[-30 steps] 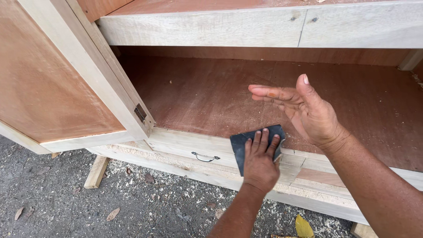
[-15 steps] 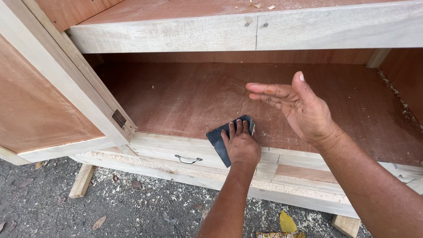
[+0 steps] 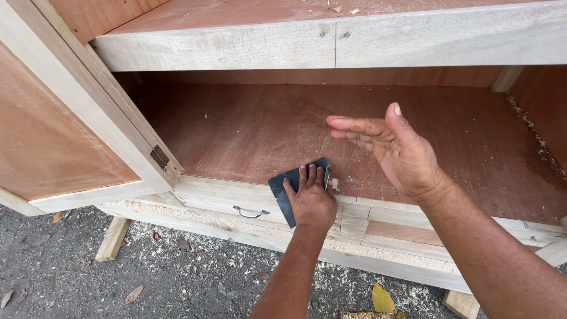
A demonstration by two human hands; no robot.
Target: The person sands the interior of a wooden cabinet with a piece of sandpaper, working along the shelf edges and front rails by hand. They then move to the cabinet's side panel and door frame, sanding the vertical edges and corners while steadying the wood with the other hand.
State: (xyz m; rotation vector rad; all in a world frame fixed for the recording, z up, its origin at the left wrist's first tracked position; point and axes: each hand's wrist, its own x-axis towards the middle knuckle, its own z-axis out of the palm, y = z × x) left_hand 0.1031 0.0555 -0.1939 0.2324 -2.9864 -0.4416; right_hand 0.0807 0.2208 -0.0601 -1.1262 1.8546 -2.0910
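On the left of the frame the cabinet door [image 3: 65,136] hangs open, its hinge [image 3: 159,156] at the lower corner. Below it, a small metal handle [image 3: 250,212] sits on the pale front rail [image 3: 207,198]. Just right of that, lower centre, the left hand [image 3: 311,198] lies flat, fingers spread, pressing a dark sheet of sandpaper [image 3: 282,195] onto the rail's edge, not really a closed grip. Right of centre, the right hand [image 3: 393,150] hovers open, holding nothing, over the reddish cabinet floor [image 3: 248,130]. Sawdust covers the ground [image 3: 177,277] underneath.
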